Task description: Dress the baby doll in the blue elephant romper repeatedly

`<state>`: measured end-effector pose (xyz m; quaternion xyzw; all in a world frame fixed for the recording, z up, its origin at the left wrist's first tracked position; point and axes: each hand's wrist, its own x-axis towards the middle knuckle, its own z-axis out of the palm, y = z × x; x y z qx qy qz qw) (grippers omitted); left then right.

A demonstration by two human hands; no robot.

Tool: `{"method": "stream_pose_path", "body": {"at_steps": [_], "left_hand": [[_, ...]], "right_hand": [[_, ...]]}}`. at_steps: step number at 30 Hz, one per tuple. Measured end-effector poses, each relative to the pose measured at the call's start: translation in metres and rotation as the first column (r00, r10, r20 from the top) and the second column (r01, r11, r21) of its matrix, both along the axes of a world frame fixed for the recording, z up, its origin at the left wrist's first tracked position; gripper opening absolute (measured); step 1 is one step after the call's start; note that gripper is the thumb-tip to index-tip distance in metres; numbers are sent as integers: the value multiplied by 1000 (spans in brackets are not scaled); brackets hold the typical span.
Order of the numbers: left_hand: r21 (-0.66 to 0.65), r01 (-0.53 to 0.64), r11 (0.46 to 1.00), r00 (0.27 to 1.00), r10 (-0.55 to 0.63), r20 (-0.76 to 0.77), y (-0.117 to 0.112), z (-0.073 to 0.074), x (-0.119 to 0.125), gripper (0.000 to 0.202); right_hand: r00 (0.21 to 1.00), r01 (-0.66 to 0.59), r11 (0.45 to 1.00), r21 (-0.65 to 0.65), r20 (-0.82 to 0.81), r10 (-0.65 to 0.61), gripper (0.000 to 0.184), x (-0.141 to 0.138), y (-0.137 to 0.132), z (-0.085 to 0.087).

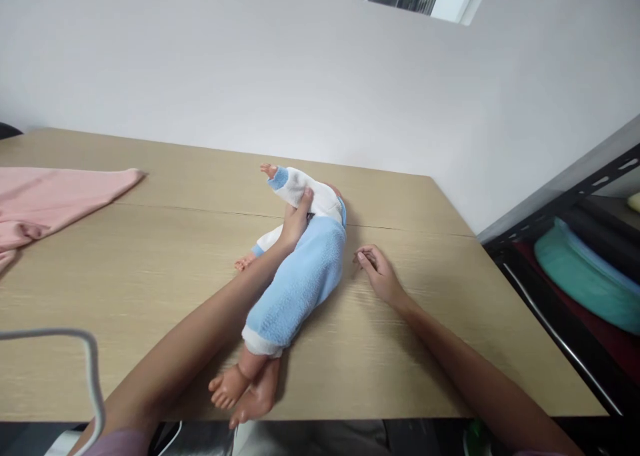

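Observation:
A baby doll (295, 279) lies on the wooden table (150, 263), feet toward me, dressed in a light blue and white fleece suit. My left hand (296, 217) is closed on the doll's white sleeve near its chest, fingers pinching the cloth. On the table just right of the doll's body rests my right hand (377, 273), fingers curled together with nothing visible in them. The doll's bare feet (240, 393) reach the table's near edge. One small doll hand (269, 170) sticks up at the far end.
A pink garment (50, 199) lies at the table's left. A white wall runs behind the table. To the right stands a dark metal shelf (575, 203) holding a teal item (585, 276). A white hanger's curve (90, 369) shows at the lower left.

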<state>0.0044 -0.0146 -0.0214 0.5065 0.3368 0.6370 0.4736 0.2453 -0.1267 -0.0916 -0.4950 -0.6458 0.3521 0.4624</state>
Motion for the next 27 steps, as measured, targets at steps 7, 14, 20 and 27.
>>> {"method": "stream_pose_path", "body": {"at_steps": [7,14,20,27], "left_hand": [[32,43,999,995,-40,-87,-17,7,19,68],[56,56,997,959,-38,-281,-29,5,31,57],[196,107,975,884,-3,-468,-30,4,41,46],[344,397,851,568,67,-821,-50,12,56,59]], "right_hand": [[1000,-16,1000,-9,7,16,40,4,7,-4],[999,-8,1000,-16,46,9,36,4,7,0],[998,50,998,-36,-35,-52,39,6,9,1],[962,62,955,-291,-238,-135,70,36,25,21]]}}
